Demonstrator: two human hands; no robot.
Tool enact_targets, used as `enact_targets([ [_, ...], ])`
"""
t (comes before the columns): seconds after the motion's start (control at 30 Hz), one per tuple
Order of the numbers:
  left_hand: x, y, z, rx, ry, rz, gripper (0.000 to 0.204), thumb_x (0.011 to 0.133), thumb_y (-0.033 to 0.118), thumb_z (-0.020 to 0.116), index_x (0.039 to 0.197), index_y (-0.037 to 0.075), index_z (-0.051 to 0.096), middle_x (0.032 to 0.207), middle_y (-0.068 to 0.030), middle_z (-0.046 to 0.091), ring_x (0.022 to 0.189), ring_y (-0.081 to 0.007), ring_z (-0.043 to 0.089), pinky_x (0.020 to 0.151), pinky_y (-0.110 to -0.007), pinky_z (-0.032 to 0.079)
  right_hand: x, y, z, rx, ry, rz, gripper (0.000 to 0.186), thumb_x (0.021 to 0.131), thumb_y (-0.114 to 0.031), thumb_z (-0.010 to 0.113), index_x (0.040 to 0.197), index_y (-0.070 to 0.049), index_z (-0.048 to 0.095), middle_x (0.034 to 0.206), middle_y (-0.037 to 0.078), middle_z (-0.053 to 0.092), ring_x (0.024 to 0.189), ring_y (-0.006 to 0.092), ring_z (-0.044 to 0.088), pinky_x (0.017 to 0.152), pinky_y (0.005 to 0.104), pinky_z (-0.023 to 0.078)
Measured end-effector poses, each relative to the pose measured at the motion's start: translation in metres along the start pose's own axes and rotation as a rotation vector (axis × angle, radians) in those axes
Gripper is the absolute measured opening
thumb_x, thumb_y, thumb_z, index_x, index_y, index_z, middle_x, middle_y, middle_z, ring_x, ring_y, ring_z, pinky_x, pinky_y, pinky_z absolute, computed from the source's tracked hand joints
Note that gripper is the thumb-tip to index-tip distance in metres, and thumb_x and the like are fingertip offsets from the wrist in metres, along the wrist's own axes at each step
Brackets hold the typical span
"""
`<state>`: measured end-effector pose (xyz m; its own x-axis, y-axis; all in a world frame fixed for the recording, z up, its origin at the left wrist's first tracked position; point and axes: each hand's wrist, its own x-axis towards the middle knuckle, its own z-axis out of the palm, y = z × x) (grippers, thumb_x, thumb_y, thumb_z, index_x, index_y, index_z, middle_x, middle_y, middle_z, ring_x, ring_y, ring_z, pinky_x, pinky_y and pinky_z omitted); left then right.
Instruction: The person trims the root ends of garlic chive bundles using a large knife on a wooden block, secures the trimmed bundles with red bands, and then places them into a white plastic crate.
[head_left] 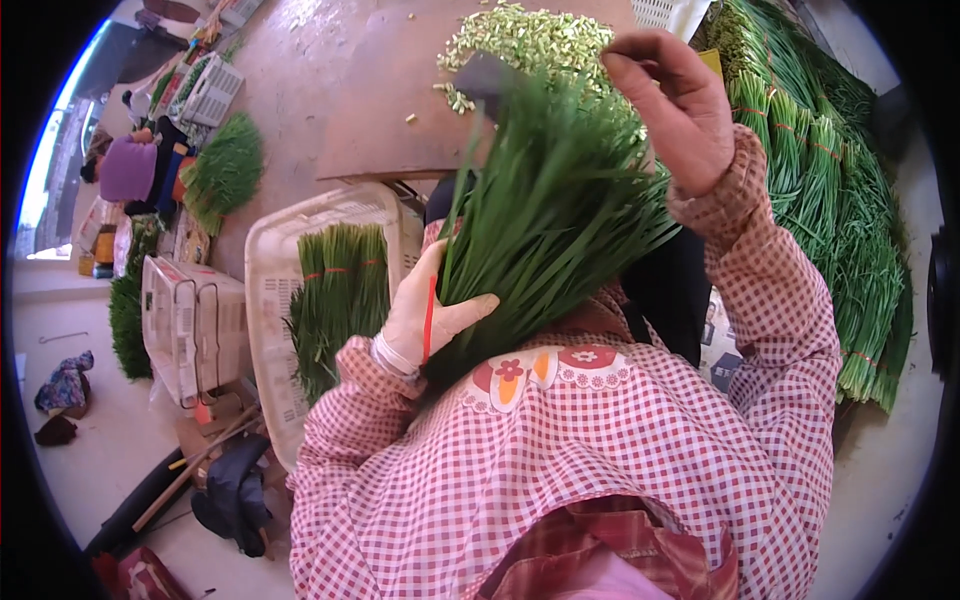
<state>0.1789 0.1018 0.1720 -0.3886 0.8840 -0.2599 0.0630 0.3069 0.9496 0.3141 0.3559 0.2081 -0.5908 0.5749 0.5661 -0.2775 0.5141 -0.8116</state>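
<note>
Head view, from where I stand: long, dark-green, grass-like leafy bunch (560, 200) mid-frame, leaves blurred toward the top, fanning to upper right. Left hand (412, 310), in a thin whitish glove, left of centre, closed round the bunch's lower left part, thumb laid across the leaves. Thin red elastic band (429, 322) runs across that hand.

Right hand (690, 120), ungloved, raised at upper right of centre, over the bunch's right side; fingers half curled, thumb and fingertips close together; can't tell whether anything is pinched there. Both forearms in red-and-white checked sleeves (775, 270).

Top centre: brown flat tabletop (385, 90) with a scattered pile of short pale-green cut stalk pieces (530, 35), dark flat block (487, 78) beside the pile. Left of centre: white plastic slotted basket (262, 300), red-banded green bunches (345, 270) inside. Upper right down to mid right: big stack of red-banded long green bunches (815, 200). Mid left: white plastic crate (195, 320). Upper left: loose green leafy heap (228, 165).
</note>
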Motion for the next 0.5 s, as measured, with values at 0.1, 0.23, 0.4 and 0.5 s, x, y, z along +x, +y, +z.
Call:
enact_targets([
  [0.1, -0.001, -0.010, -0.015, 0.222, -0.201, 0.146, 0.084, 0.071, 0.013, 0.077, 0.137, -0.007, 0.028, 0.130, -0.0148, 0.046, 0.120, -0.0189, 0.043, 0.103, -0.030, 0.031, 0.013, -0.034, 0.052, 0.127, -0.394, -0.061, 0.021, 0.091, -0.004, 0.053, 0.111, 0.000, 0.057, 0.099, 0.008, 0.063, 0.093, 0.0151, 0.059, 0.085, 0.0254, 0.047],
  [0.23, -0.006, -0.007, -0.044, 0.461, -0.276, 0.207, 0.073, 0.072, 0.024, 0.076, 0.130, -0.005, 0.041, 0.124, -0.0196, 0.053, 0.114, -0.0234, 0.051, 0.097, -0.032, 0.040, 0.013, -0.008, 0.127, -0.057, -1.097, -0.166, 0.048, 0.092, -0.038, 0.050, 0.119, 0.001, 0.052, 0.106, 0.021, 0.058, 0.100, 0.0288, 0.058, 0.087, 0.0341, 0.046],
  [0.4, -0.065, -0.019, -0.118, -0.034, 0.165, -0.054, 0.046, 0.081, 0.007, 0.064, 0.125, 0.004, 0.052, 0.121, -0.0076, 0.057, 0.109, -0.0128, 0.053, 0.093, -0.028, 0.042, -0.028, 0.039, 0.146, -0.026, -1.509, -0.112, 0.090, 0.066, -0.050, 0.074, 0.133, -0.002, 0.038, 0.115, 0.023, 0.054, 0.106, 0.0359, 0.054, 0.090, 0.0403, 0.043],
  [0.5, -0.124, -0.102, -0.150, 0.032, 0.547, -0.136, 0.039, 0.080, 0.007, 0.064, 0.118, 0.004, 0.056, 0.111, -0.0065, 0.060, 0.101, -0.0136, 0.055, 0.089, -0.029, 0.045, -0.046, 0.020, 0.133, -0.250, -1.495, -0.149, 0.106, 0.053, -0.040, 0.082, 0.139, -0.007, 0.028, 0.109, 0.021, 0.056, 0.099, 0.0375, 0.057, 0.084, 0.0431, 0.046],
])
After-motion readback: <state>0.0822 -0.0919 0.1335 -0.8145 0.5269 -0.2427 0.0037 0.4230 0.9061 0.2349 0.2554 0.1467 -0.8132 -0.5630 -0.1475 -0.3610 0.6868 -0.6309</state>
